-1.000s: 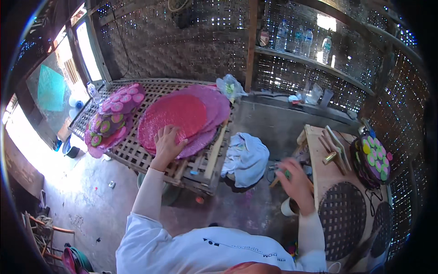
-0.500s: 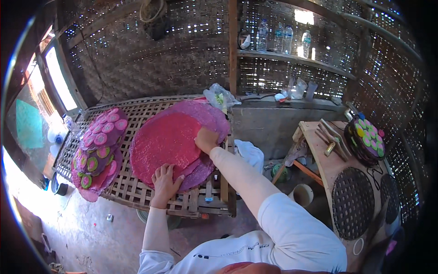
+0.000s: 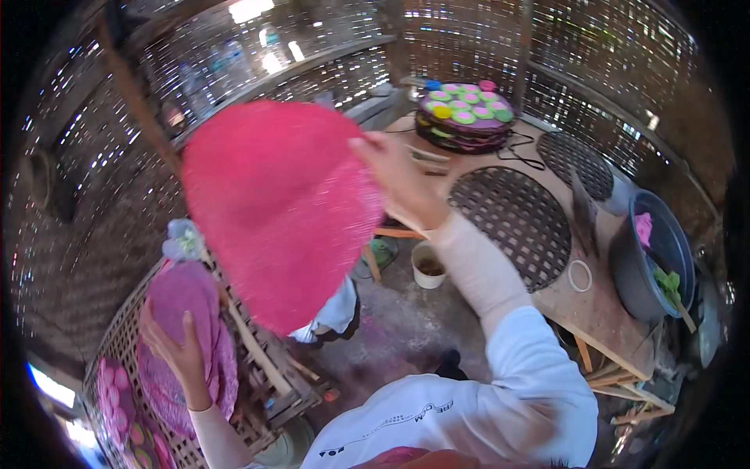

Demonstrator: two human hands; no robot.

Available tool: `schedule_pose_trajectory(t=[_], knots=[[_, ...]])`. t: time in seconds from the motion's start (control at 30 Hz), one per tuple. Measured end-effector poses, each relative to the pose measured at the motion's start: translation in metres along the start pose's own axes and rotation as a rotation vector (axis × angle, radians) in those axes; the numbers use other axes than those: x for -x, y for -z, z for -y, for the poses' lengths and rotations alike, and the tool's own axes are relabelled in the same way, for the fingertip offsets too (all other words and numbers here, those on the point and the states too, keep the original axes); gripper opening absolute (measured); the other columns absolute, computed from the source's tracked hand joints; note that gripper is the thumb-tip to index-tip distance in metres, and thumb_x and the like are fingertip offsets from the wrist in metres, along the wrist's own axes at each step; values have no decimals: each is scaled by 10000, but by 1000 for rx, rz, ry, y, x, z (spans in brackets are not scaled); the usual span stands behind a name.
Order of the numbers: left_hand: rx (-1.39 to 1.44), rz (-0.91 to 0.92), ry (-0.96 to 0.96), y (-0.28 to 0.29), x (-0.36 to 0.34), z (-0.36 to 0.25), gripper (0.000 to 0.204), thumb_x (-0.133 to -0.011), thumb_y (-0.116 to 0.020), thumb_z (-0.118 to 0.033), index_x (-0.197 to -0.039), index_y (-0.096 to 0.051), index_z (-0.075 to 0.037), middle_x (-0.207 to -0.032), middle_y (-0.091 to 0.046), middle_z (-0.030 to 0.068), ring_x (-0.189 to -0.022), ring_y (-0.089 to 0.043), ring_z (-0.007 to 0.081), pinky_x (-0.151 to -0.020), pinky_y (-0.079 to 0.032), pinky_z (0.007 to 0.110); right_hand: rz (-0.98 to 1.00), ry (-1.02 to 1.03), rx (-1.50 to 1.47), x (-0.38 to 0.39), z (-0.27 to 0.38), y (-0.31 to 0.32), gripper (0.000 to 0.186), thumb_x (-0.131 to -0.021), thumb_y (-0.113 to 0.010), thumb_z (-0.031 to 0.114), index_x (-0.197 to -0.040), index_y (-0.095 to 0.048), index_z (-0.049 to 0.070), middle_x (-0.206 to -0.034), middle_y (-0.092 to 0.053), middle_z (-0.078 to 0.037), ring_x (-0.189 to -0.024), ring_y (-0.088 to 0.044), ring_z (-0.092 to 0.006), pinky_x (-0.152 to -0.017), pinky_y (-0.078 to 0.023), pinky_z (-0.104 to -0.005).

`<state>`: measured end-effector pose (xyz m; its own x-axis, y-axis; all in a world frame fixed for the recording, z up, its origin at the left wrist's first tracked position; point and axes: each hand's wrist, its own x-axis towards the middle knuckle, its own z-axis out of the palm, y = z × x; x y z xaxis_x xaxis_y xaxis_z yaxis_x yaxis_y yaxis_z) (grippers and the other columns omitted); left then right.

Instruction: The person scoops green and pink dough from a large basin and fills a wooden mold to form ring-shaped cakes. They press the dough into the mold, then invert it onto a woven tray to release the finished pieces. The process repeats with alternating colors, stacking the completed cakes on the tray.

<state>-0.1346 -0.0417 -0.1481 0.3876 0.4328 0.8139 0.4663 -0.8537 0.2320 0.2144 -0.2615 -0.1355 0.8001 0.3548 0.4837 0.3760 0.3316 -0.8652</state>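
A large, thin, pinkish-red round sheet (image 3: 277, 199) hangs in the air, slightly folded and blurred at its right side. My right hand (image 3: 405, 184) pinches its right edge between thumb and fingers. At the lower left, purple-pink round sheets (image 3: 187, 301) lie piled on a slatted woven rack (image 3: 129, 313). My left hand (image 3: 180, 352) is over this pile with thumb and fingers apart, holding nothing; whether it touches the top sheet I cannot tell.
On the right table (image 3: 551, 301) are a woven round tray (image 3: 512, 223), a stack topped with pink-green discs (image 3: 465, 113), a white ring (image 3: 580, 276) and a grey basin (image 3: 629, 273). A white bucket (image 3: 427, 266) stands on the floor. Pink-topped pieces (image 3: 116, 395) lie at the rack's left.
My right hand has lifted the red sheet off the pile and carried it up and rightward. My left hand stays over the purple sheets. The view has turned right.
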Motion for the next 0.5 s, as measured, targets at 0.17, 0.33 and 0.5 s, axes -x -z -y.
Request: schedule_pose_trajectory(t=[0.17,0.33,0.5], knots=[[315,289,-291,-86,-21,-122,579,-694,-649,-235,-1204,-443,-54,-1054,-520,93,-1033,-448,265,-897,-294,383,-359,-70,330,48,0,254,252,-853,-548,159,-1005,-601,-35,-822,-619,-18,-716,-524,-71,-666,-428,-234],[431,518,-373,-191,-27,-239,546,-682,-648,-293,-1166,-475,-113,-1014,-528,61,-1020,-452,245,-881,-294,387,-556,-242,843,125,-53,407,261,-837,-546,204,-934,-598,-32,-791,-631,-151,-693,-590,-237,-641,-438,-318],[480,641,-173,-322,-6,-304,589,-672,-652,-383,-1169,-476,-118,-1030,-526,87,-1044,-445,264,-882,-313,422,-577,-212,1169,168,-64,438,259,-819,-555,224,-903,-589,-19,-817,-591,-231,-743,-575,-396,-636,-450,-406]])
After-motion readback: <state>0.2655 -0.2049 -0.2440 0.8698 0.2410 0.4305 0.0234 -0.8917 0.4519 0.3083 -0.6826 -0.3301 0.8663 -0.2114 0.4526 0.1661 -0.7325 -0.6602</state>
